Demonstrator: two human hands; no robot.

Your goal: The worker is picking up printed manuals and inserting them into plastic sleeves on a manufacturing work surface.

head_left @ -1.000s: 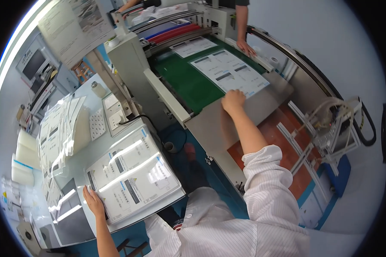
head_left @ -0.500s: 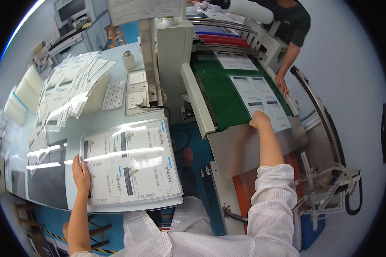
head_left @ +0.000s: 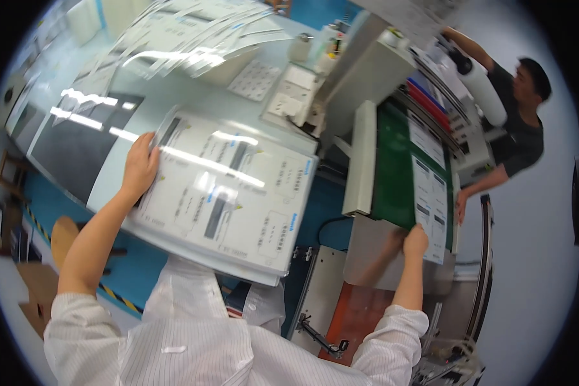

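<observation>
A stack of clear-covered printed sheets point(head_left: 225, 193) lies at the near edge of the glass-topped table. My left hand point(head_left: 140, 166) rests along the stack's left side, fingers stretched out against its edge. To the right, a green conveyor belt point(head_left: 392, 174) carries a white printed sheet point(head_left: 431, 206) whose near end reaches over a metal plate point(head_left: 373, 257). My right hand point(head_left: 415, 241) is closed in a pinch on the near left corner of that sheet; the fingertips are partly hidden. Farther up the belt lies another printed sheet point(head_left: 424, 136).
A co-worker point(head_left: 521, 122) stands beyond the machine, one hand point(head_left: 460, 204) at the belt's right side. Overlapping loose sheets point(head_left: 193, 32), a small jar point(head_left: 300, 47) and a switch panel point(head_left: 288, 103) occupy the table's far part. A grey machine post point(head_left: 373, 71) stands between table and belt.
My view has turned left, so the table and stack appear more central. The sheet on the belt and my right hand stay together at the belt's near end. The co-worker's upper body now shows more.
</observation>
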